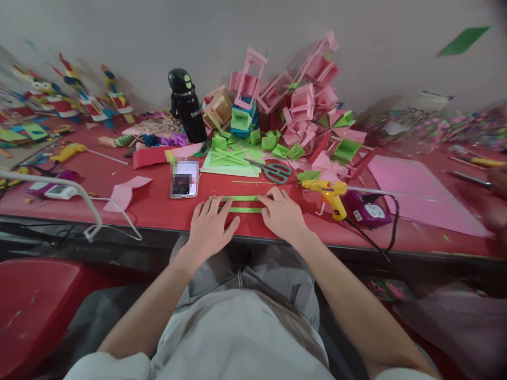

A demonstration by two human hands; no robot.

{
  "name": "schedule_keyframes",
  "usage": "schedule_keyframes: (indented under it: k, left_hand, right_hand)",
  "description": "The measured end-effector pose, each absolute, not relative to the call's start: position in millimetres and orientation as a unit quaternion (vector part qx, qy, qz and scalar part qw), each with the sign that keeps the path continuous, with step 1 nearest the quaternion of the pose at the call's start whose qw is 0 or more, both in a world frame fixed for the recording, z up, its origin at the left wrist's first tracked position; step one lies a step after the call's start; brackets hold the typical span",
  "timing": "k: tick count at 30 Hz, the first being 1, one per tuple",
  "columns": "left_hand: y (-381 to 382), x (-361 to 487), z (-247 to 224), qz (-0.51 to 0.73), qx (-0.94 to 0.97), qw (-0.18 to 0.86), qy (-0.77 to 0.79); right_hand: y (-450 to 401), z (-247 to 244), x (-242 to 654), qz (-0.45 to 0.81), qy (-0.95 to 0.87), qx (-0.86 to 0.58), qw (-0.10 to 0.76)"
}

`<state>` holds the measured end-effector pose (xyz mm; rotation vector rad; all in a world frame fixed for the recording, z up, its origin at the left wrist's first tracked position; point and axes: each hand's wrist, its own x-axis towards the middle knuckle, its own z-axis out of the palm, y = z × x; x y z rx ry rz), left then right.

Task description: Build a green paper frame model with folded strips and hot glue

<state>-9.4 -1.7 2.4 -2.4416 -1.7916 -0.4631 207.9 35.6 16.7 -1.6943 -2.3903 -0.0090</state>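
Two thin light-green paper strips, a far strip (243, 199) and a near strip (245, 210), lie parallel across the red tabletop in front of me. My left hand (212, 224) rests palm down with fingers spread over their left ends. At the right ends, my right hand (283, 214) touches the strips with bent fingertips, its thumb and index finger apart. Scissors with grey-green handles (277, 172) lie just beyond, beside a stack of light-green paper (229, 168). A phone (184, 179) sits beyond my left hand.
A yellow glue gun (330, 196) and purple box (366, 208) with cables are at my right, near a pink sheet (420, 192). Behind stand a black bottle (190, 108) and piled pink paper shapes (303, 103). Another person's hand (497, 182) is at the right edge.
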Motion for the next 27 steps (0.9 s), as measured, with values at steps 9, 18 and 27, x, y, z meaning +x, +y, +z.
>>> schedule_keyframes:
  k: [9,18,27]
  left_hand:
    - [-2,-13,-2,-0.162,-0.8,0.039,-0.577]
    - [0,-14,-4,-0.163,-0.798,0.035,-0.58]
    - [-2,-11,-6,-0.171,-0.785,0.037,-0.594]
  right_hand:
    - [35,3,219,0.019,-0.822,-0.539,0.182]
    - [37,3,239,0.099,-0.831,-0.489,0.244]
    - [32,5,234,0.115,-0.809,-0.515,0.258]
